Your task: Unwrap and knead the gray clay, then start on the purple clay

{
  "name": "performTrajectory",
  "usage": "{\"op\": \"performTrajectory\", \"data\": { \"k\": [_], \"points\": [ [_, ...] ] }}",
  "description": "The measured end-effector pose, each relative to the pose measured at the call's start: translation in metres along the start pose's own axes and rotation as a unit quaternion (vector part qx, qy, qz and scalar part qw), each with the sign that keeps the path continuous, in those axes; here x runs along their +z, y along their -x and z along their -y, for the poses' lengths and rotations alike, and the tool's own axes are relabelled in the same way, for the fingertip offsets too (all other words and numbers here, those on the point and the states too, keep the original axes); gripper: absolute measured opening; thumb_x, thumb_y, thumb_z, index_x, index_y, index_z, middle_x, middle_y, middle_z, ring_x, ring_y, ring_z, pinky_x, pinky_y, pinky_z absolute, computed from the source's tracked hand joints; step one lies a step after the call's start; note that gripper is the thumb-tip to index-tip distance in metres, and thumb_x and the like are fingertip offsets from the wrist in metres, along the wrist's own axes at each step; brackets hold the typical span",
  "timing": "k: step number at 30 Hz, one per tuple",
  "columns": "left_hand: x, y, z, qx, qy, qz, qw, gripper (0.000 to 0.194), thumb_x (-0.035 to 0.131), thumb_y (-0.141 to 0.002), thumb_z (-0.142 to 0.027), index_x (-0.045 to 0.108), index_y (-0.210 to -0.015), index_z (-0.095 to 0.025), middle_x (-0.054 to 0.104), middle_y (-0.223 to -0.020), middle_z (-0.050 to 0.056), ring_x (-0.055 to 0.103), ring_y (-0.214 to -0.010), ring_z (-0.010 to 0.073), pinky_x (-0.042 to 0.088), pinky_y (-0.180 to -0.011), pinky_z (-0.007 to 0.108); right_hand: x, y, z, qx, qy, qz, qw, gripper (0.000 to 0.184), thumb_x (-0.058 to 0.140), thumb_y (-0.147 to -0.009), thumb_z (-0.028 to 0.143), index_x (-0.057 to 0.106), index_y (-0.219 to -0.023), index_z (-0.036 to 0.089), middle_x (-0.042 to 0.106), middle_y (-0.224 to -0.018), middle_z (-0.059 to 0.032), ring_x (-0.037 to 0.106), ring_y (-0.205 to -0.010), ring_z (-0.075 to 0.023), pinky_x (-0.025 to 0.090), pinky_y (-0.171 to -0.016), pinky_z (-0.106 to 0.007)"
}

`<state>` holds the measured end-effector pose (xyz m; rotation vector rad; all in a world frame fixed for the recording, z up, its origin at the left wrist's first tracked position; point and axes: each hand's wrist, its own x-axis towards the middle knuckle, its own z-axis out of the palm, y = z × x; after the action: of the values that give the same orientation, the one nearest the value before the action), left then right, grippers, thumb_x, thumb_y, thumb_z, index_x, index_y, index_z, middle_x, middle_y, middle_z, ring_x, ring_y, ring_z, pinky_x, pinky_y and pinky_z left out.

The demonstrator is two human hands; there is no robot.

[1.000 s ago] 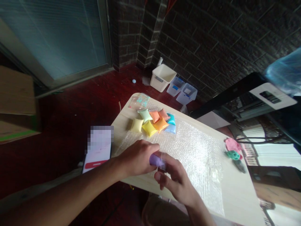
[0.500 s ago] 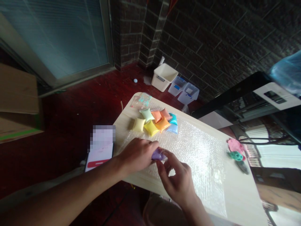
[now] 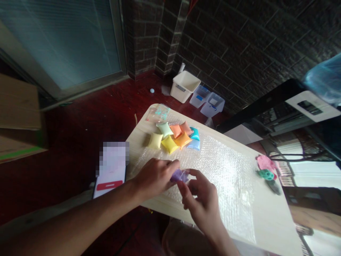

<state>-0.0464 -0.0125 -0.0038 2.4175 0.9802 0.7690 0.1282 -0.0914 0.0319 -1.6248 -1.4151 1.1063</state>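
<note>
A small purple packet (image 3: 179, 175) in clear wrapping is held between my two hands above the table. My left hand (image 3: 157, 175) is closed around its left side. The thumb and forefinger of my right hand (image 3: 201, 193) pinch the wrapper at its right end. Beyond them lie several similar pillow-shaped packets: pale yellow (image 3: 155, 141), bright yellow (image 3: 169, 144), orange (image 3: 183, 140), pale green (image 3: 164, 129), teal (image 3: 195, 133) and light blue (image 3: 194, 144). Under the hands and packets spreads a sheet of bubble wrap (image 3: 223, 170). What is inside the purple packet is hard to make out.
Pink (image 3: 266, 163) and green (image 3: 265, 174) pieces lie at the right end of the pale table (image 3: 277, 217). A clear printed bag (image 3: 158, 113) rests at the far left corner. A phone (image 3: 110, 170) stands left of the table. Bins (image 3: 183, 87) sit on the floor behind.
My right hand's fingers have shifted slightly on the purple packet's end, and more of the packet's clear wrapper shows. The whole view has moved a little; the other packets stay put.
</note>
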Motion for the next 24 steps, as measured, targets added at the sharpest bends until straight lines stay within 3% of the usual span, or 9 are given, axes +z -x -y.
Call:
{"op": "performTrajectory", "data": {
  "k": [4,8,12,15,18,21,24],
  "points": [
    [0.001,-0.001,-0.001,-0.019,-0.024,-0.019,0.999,0.018,0.077,-0.088,-0.028,0.061,-0.086,-0.020,0.074,-0.067,-0.001,0.071,-0.056,0.0192,0.034,-0.050,0.029,-0.002,-0.003,-0.001,0.068,-0.158,0.038,0.984,0.051,0.074,-0.094,0.055,0.066,-0.123,0.014,0.064,-0.051,0.0027,0.054,-0.035,-0.0112,0.041,-0.036,-0.018],
    [-0.002,0.000,-0.001,-0.034,-0.040,0.011,0.999,0.016,0.077,-0.086,-0.023,0.062,-0.087,-0.019,0.076,-0.071,0.001,0.073,-0.060,0.0207,0.036,-0.051,0.029,-0.004,-0.003,-0.001,0.076,-0.175,0.063,0.980,0.057,0.077,-0.092,0.052,0.066,-0.131,0.012,0.065,-0.051,0.0018,0.054,-0.037,-0.0105,0.043,-0.037,-0.018],
    [-0.005,0.000,0.001,-0.023,-0.054,0.055,0.997,0.009,0.071,-0.090,-0.018,0.063,-0.093,-0.019,0.080,-0.081,0.004,0.076,-0.069,0.0224,0.042,-0.056,0.030,-0.006,-0.001,-0.002,0.078,-0.151,0.108,0.980,0.064,0.078,-0.092,0.049,0.061,-0.143,0.015,0.066,-0.059,0.0022,0.056,-0.044,-0.0106,0.050,-0.043,-0.021],
    [-0.007,-0.001,0.002,-0.017,-0.055,0.073,0.996,0.006,0.067,-0.092,-0.017,0.065,-0.097,-0.018,0.080,-0.083,0.005,0.077,-0.070,0.0238,0.043,-0.057,0.032,-0.009,-0.001,-0.005,0.058,-0.121,0.120,0.984,0.057,0.074,-0.096,0.048,0.064,-0.141,0.016,0.064,-0.062,0.0023,0.057,-0.047,-0.0117,0.051,-0.044,-0.022],
    [-0.007,-0.001,0.001,-0.026,-0.053,0.088,0.994,0.007,0.067,-0.091,-0.017,0.066,-0.098,-0.018,0.080,-0.083,0.005,0.077,-0.070,0.0248,0.043,-0.056,0.033,-0.011,-0.002,-0.004,-0.011,-0.033,0.091,0.995,0.039,0.068,-0.100,0.043,0.071,-0.128,0.017,0.062,-0.061,0.0022,0.058,-0.049,-0.0127,0.048,-0.044,-0.022],
    [-0.006,-0.001,0.000,-0.039,-0.047,0.099,0.993,0.012,0.066,-0.089,-0.016,0.068,-0.101,-0.017,0.080,-0.082,0.005,0.077,-0.070,0.0249,0.044,-0.057,0.033,-0.012,-0.001,0.001,-0.105,0.072,0.064,0.990,0.024,0.066,-0.101,0.033,0.076,-0.116,0.017,0.064,-0.060,0.0015,0.057,-0.048,-0.0116,0.045,-0.047,-0.022],
    [-0.005,-0.001,0.001,-0.038,-0.051,0.089,0.994,0.016,0.063,-0.089,-0.013,0.069,-0.103,-0.017,0.080,-0.083,0.005,0.075,-0.070,0.0234,0.046,-0.058,0.032,-0.011,0.001,0.004,-0.106,0.085,0.071,0.988,0.029,0.066,-0.100,0.034,0.074,-0.122,0.017,0.066,-0.062,0.0014,0.057,-0.048,-0.0112,0.045,-0.049,-0.023]
  ]
}}
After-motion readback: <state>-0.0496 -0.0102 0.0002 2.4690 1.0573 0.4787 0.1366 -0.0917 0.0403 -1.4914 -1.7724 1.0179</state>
